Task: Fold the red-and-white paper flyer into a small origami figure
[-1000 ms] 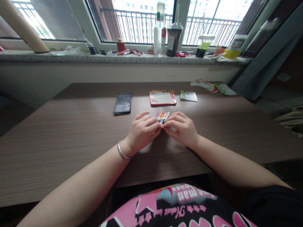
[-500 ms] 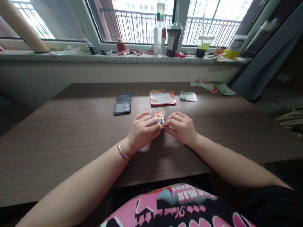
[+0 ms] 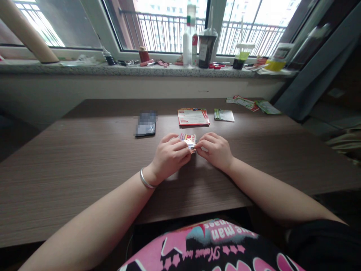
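A small printed paper card, with yellow, pink and red print, is held between my two hands just above the brown table. My left hand is closed on its left side and covers much of it. The fingertips of my right hand pinch its right edge. Its lower part shows a bright, shiny patch and looks bent. A stack of red-edged white cards lies behind it, and a smaller stack of green-edged cards sits to the right of that.
A dark phone, partly pixelated, lies at the left. Loose paper strips and a green leaflet rest near the table's far right corner. Bottles, a lidded cup and small items stand along the stone windowsill.
The far part of the paper card has tipped or folded toward me, so less of its yellow print shows and the shiny patch appears. Both hands stay almost in place.
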Action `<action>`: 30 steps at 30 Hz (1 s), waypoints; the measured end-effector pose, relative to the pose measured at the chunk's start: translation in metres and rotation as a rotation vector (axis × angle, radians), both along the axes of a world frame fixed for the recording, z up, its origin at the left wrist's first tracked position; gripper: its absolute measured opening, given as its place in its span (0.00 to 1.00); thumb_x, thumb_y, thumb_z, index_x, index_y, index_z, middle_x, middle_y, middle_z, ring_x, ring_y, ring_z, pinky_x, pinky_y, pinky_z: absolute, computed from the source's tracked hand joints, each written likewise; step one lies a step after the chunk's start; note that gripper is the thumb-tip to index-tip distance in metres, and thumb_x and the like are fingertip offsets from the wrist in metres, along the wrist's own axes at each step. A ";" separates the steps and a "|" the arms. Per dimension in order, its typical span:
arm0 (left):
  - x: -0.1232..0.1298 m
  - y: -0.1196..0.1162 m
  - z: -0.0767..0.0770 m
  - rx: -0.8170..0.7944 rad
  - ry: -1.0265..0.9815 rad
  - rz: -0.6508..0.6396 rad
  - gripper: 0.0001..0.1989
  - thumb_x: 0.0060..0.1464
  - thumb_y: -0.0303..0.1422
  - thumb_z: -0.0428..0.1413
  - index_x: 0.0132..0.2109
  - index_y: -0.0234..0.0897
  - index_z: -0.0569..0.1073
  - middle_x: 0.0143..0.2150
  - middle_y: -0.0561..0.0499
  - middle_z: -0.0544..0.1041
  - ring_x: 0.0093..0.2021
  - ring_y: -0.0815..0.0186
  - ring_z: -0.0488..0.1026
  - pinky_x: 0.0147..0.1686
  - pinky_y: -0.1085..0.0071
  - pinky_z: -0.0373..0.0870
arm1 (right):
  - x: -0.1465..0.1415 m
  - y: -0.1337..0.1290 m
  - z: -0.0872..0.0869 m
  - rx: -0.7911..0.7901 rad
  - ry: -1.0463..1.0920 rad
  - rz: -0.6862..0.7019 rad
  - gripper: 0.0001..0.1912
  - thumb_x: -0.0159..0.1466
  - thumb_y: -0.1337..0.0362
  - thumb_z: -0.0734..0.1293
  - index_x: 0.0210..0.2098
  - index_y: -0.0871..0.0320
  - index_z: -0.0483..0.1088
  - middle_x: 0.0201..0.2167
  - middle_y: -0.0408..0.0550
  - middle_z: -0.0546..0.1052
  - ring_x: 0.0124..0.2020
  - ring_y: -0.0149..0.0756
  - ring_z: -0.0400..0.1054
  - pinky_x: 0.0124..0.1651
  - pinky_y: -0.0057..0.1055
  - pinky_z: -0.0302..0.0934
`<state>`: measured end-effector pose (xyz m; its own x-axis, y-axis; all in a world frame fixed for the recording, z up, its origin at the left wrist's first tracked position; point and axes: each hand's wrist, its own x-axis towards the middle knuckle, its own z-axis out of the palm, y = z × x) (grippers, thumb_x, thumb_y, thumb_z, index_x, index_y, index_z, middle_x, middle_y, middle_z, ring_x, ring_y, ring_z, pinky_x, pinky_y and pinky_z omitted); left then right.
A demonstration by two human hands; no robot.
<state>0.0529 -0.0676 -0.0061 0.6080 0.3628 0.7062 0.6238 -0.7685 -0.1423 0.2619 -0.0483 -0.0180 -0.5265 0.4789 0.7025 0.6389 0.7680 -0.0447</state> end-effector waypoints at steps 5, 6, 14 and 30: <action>-0.001 0.000 0.000 -0.007 0.022 0.009 0.11 0.60 0.31 0.54 0.29 0.40 0.73 0.28 0.57 0.75 0.31 0.69 0.70 0.51 0.64 0.64 | 0.003 0.004 -0.003 -0.017 -0.029 -0.015 0.08 0.65 0.64 0.65 0.30 0.53 0.74 0.32 0.43 0.79 0.37 0.36 0.68 0.41 0.32 0.62; -0.001 0.000 0.000 -0.010 0.026 0.008 0.11 0.60 0.31 0.54 0.29 0.40 0.73 0.28 0.57 0.75 0.31 0.69 0.70 0.51 0.64 0.64 | 0.003 0.004 -0.003 -0.018 -0.035 -0.010 0.08 0.65 0.64 0.65 0.31 0.53 0.74 0.33 0.43 0.79 0.37 0.36 0.68 0.41 0.32 0.62; -0.002 0.003 -0.001 -0.075 0.001 0.029 0.08 0.60 0.33 0.54 0.32 0.40 0.75 0.32 0.55 0.77 0.34 0.67 0.71 0.52 0.62 0.65 | 0.004 0.004 -0.002 -0.031 -0.032 -0.039 0.08 0.64 0.65 0.66 0.29 0.54 0.74 0.31 0.43 0.79 0.36 0.36 0.69 0.41 0.32 0.63; -0.021 0.021 -0.009 -0.371 -0.303 -0.090 0.08 0.58 0.23 0.53 0.36 0.37 0.76 0.46 0.48 0.68 0.38 0.71 0.73 0.43 0.68 0.74 | 0.011 0.008 -0.002 -0.199 0.183 -0.080 0.04 0.64 0.62 0.67 0.37 0.53 0.75 0.39 0.47 0.78 0.43 0.39 0.70 0.48 0.37 0.66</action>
